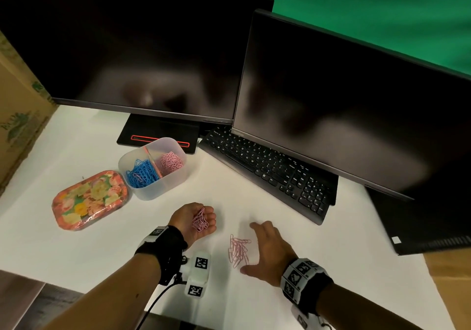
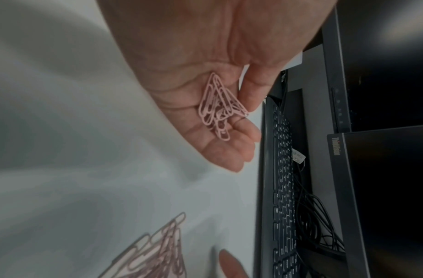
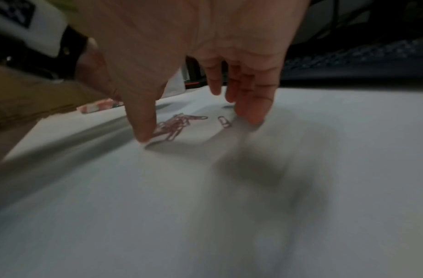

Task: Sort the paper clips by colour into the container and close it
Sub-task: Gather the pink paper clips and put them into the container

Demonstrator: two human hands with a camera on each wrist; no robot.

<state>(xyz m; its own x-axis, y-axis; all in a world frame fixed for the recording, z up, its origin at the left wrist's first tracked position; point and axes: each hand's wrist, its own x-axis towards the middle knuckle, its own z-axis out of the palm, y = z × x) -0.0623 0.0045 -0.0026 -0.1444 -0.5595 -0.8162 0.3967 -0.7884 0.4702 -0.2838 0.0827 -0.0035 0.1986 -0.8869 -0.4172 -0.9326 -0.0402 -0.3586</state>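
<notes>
My left hand (image 1: 204,218) is palm up, cupped, with a small bunch of pink paper clips (image 1: 200,221) (image 2: 217,109) lying in the palm. It hovers just in front of the clear container (image 1: 153,193). A divider splits the container: blue clips (image 1: 141,174) on the left, pink clips (image 1: 172,161) on the right. My right hand (image 1: 265,246) (image 3: 198,127) is spread, palm down, on the white table. Its thumb and fingers straddle a loose pile of pink clips (image 1: 238,250) (image 3: 174,126). It holds nothing. One clip (image 3: 224,122) lies apart near the fingertips.
The floral lid (image 1: 89,199) lies on the table left of the container. A black keyboard (image 1: 270,171) and two dark monitors (image 1: 142,56) stand behind. A cardboard box (image 1: 17,115) borders the left side. The table's front edge runs under my forearms.
</notes>
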